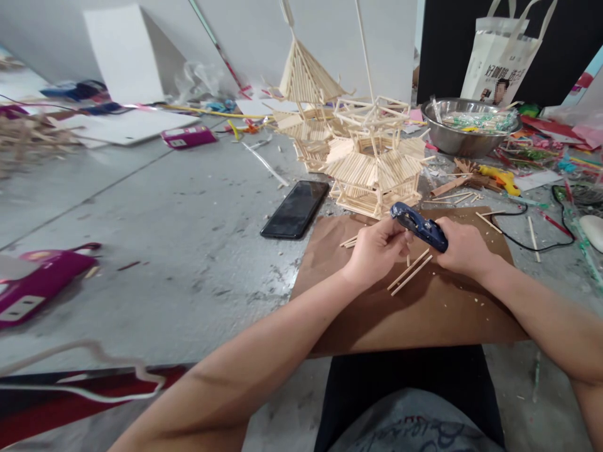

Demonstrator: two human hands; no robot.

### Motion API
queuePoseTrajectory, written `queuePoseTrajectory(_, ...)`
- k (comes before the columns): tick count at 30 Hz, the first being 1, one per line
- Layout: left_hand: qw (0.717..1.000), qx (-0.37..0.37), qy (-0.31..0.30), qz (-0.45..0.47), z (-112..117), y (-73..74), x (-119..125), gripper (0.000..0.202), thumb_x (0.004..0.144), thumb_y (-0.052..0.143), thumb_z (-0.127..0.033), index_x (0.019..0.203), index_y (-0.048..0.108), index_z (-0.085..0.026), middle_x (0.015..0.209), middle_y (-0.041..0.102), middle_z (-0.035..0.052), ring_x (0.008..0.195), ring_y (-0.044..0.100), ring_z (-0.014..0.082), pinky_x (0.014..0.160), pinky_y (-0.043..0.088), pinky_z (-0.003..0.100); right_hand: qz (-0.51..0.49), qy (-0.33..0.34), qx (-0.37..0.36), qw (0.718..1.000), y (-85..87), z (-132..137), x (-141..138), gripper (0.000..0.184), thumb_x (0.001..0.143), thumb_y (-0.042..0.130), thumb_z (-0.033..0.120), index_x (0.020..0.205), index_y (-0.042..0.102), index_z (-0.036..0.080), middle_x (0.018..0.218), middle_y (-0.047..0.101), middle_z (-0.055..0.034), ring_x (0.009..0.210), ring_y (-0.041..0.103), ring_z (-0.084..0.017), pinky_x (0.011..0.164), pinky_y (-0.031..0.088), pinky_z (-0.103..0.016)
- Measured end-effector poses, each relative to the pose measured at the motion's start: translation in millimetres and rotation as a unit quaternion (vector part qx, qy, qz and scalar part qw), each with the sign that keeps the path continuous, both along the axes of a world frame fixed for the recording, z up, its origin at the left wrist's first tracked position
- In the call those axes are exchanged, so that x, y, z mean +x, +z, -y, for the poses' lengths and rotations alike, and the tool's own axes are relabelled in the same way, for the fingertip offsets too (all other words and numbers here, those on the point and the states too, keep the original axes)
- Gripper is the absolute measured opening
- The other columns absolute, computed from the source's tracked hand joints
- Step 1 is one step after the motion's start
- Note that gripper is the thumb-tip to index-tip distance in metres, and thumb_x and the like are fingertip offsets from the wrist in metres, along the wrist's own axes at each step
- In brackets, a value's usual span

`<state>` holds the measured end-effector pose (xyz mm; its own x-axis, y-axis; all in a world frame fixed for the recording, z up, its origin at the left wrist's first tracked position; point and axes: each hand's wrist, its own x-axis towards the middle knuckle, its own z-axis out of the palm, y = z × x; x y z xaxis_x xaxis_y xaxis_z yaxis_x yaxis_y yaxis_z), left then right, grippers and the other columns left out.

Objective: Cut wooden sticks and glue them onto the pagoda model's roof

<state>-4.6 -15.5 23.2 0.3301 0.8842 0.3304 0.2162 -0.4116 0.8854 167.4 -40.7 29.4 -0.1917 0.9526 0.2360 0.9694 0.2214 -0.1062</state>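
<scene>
My right hand (464, 246) is closed around a dark blue hand tool (419, 226), which looks like a cutter or pliers. Its far end reaches to the fingertips of my left hand (380, 248). Those fingers are pinched together, and a short thin wooden stick (407, 259) shows just below them. Two loose wooden sticks (411, 274) lie side by side beneath the tool on brown paper (358, 320). Just beyond my hands stands a tiered pavilion model (377, 169) built from such sticks. The tool's jaws are hard to make out.
A black phone (295, 209) lies left of the paper. Behind the pavilion is a pointed stick roof (308, 75). At the right are a metal bowl (464, 141), a yellow glue gun (502, 180) and a black cable (546, 250). A purple power strip (42, 282) sits at the left.
</scene>
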Motion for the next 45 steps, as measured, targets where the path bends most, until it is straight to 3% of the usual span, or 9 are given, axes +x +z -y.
queuePoseTrajectory(14,1.000,0.020,0.007,-0.009,-2.8,-2.2,1.4,0.010,0.073,0.048,-0.021,0.069,0.054,-0.014,0.054,0.056,-0.0006,0.049,0.055,0.0092,0.049,0.044,0.019,-0.015,-0.012,0.030,0.999,-6.0,-4.8,-2.1,0.041,0.070,0.045,0.031,0.108,0.045,0.016,0.099,0.061,-0.0105,0.087,0.057,-0.025,0.065,0.039,-0.031)
queuePoseTrajectory(23,1.000,0.012,-0.001,-0.003,-3.7,0.1,1.1,0.009,0.073,0.049,-0.022,0.070,0.052,-0.014,0.051,0.055,-0.0018,0.047,0.054,0.0086,0.050,0.045,0.020,-0.015,-0.008,0.032,0.999,-11.0,-4.7,-1.5,0.037,0.071,0.044,0.031,0.104,0.046,0.015,0.091,0.063,-0.0099,0.079,0.059,-0.024,0.062,0.038,-0.030)
queuePoseTrajectory(35,1.000,-0.020,0.008,-0.011,-6.6,3.9,1.9,0.012,0.073,0.052,-0.024,0.066,0.048,-0.016,0.047,0.055,-0.0028,0.044,0.053,0.0082,0.048,0.042,0.019,0.015,-0.035,0.013,0.999,-4.6,-11.9,-1.6,0.027,0.070,0.043,0.031,0.090,0.052,0.015,0.076,0.065,-0.0085,0.067,0.060,-0.022,0.057,0.035,-0.029)
queuePoseTrajectory(41,0.999,-0.034,0.004,-0.002,-10.6,7.5,-0.5,0.016,0.073,0.052,-0.029,0.074,0.057,-0.014,0.053,0.054,-0.0024,0.042,0.044,0.0051,0.043,0.037,0.017,-0.034,-0.089,0.098,0.991,-7.1,-21.5,11.7,0.036,0.070,0.045,0.032,0.102,0.050,0.016,0.087,0.065,-0.0092,0.076,0.060,-0.024,0.060,0.039,-0.030)
queuePoseTrajectory(45,0.999,-0.030,0.017,-0.020,-10.7,6.3,-2.0,0.026,0.073,0.051,-0.035,0.079,0.063,-0.013,0.056,0.056,-0.0011,0.043,0.040,0.0050,0.043,0.035,0.018,-0.049,-0.111,0.113,0.986,-10.4,-25.7,21.9,0.041,0.069,0.047,0.034,0.106,0.049,0.017,0.090,0.064,-0.0088,0.078,0.060,-0.025,0.063,0.041,-0.032)
